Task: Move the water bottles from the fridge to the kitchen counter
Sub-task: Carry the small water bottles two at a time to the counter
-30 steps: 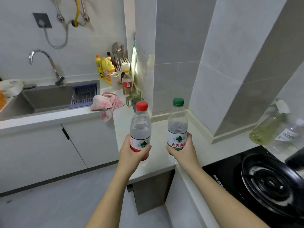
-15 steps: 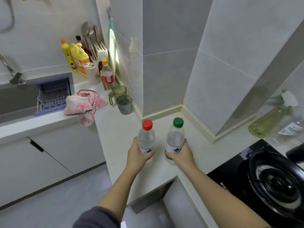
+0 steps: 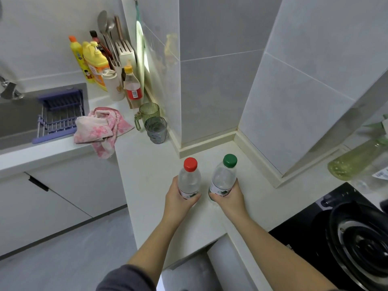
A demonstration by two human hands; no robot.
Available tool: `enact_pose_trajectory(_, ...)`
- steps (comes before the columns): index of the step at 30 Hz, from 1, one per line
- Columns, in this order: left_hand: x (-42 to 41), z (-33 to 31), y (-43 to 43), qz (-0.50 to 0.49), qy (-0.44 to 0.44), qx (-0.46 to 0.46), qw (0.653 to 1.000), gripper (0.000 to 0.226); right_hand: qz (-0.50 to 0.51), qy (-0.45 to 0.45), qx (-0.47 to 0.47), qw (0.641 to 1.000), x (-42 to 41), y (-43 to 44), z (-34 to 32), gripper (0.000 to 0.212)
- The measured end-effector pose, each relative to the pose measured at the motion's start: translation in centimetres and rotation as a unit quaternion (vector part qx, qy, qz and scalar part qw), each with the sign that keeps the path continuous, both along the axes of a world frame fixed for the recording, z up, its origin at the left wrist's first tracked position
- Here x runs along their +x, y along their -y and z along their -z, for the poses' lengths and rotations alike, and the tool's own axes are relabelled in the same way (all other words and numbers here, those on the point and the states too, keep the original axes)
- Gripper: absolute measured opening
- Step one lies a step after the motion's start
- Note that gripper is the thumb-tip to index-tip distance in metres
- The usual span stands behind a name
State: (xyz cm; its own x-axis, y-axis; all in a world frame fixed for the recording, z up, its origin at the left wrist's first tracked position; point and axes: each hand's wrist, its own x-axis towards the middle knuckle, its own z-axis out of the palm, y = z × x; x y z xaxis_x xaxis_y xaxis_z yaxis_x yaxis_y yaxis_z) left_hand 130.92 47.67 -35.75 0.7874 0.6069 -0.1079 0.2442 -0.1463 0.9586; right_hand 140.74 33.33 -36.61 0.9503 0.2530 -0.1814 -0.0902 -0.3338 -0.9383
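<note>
Left hand (image 3: 179, 198) grips red-cap bottle (image 3: 189, 179); at its 3 o'clock, right hand (image 3: 230, 196) grips green-cap bottle (image 3: 223, 178), both on counter (image 3: 151, 175).

A crumpled pink flowered cloth towel (image 3: 100, 127) is the landmark. Just left of it, a purple slatted dish rack (image 3: 59, 114) sits in the grey sink (image 3: 19, 122). Just right of it stand a green ribbed plastic mug (image 3: 149, 111) and a grey ribbed glass tumbler (image 3: 156, 130), side by side. Behind it cluster a yellow pump-top detergent bottle (image 3: 95, 61), a slim yellow orange-capped bottle (image 3: 76, 53), a white cylindrical flask (image 3: 113, 85), a red-labelled yellow-capped bottle (image 3: 132, 87) and a white knife block (image 3: 126, 53). Far to its right lies a black gas hob (image 3: 346, 238).
</note>
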Motion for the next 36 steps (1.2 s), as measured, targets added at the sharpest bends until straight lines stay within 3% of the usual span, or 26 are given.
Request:
enact_pose_trajectory(11,-0.2,2.7,-0.9,0.026,-0.027,0.057,0.998,0.053,-0.013,0.017,-0.05,0.999,0.8,0.2,2.2,0.054)
enact_pose_trajectory(36,14.2,3.0,-0.3,0.052,-0.024,0.07,0.996,0.05,-0.027,0.018,-0.019,0.999,14.8,0.1,2.5,0.056)
